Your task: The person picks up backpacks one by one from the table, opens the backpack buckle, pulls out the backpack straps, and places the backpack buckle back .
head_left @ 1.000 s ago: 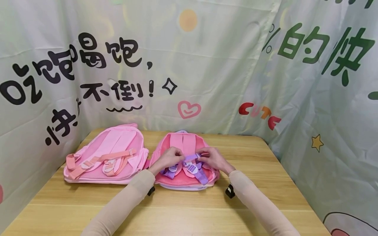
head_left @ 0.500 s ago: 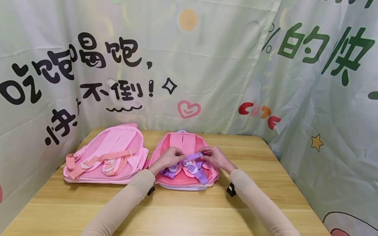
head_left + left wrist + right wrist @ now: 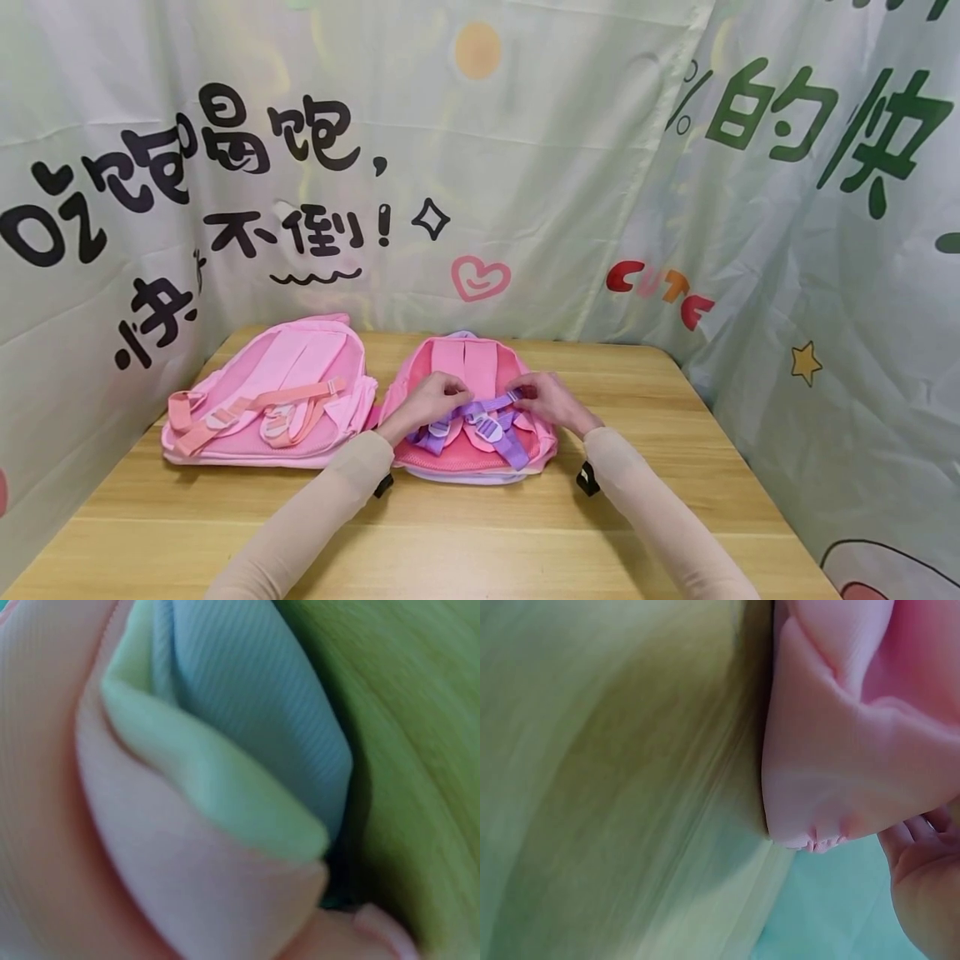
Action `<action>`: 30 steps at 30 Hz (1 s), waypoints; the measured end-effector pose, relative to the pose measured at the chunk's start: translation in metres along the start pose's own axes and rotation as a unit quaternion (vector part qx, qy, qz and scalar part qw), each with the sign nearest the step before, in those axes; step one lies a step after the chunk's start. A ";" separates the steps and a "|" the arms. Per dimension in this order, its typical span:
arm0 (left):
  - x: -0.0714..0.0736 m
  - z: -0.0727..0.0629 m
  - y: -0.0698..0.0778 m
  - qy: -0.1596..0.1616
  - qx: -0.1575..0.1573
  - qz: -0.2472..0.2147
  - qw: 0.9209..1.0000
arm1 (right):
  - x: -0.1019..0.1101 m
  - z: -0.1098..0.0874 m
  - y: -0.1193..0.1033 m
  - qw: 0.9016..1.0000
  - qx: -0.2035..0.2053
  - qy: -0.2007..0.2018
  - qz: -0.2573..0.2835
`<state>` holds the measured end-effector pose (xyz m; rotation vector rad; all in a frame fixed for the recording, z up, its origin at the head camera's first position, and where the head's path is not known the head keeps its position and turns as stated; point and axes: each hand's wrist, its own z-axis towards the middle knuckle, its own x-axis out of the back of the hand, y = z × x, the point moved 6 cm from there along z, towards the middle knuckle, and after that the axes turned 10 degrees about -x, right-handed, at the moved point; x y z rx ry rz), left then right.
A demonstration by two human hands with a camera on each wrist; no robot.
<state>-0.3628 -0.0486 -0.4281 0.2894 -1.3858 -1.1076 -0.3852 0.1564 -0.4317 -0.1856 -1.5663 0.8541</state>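
A pink backpack [image 3: 472,358] lies with its back panel and shoulder straps facing up, in the middle of the table. Purple webbing straps [image 3: 513,448] with pale plastic buckles [image 3: 489,428] are bunched on its lower half. My left hand [image 3: 433,400] is over the bag's left side, its bent fingertips pinching at a purple strap. From the right, my right hand [image 3: 553,402] pinches the same strap close to its small slider [image 3: 514,395]. The right wrist view catches part of that hand [image 3: 930,877] beside the pink fabric; the left wrist view shows only blurred cloth.
To the left lies a second, lighter pink backpack [image 3: 315,350] with orange straps [image 3: 277,396], nearly touching the first one. Both bags rest on a wooden table [image 3: 480,533]. Printed curtains [image 3: 540,208] enclose the back and sides.
The purple strap, earlier stretched straight between my hands, now hangs slacker and lower toward the left. My right hand has shifted slightly to the right; my left hand has barely moved.
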 end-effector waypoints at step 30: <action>0.012 -0.007 -0.005 0.043 -0.009 -0.076 0.996 | 0.005 -0.012 0.003 0.995 -0.070 0.000 0.077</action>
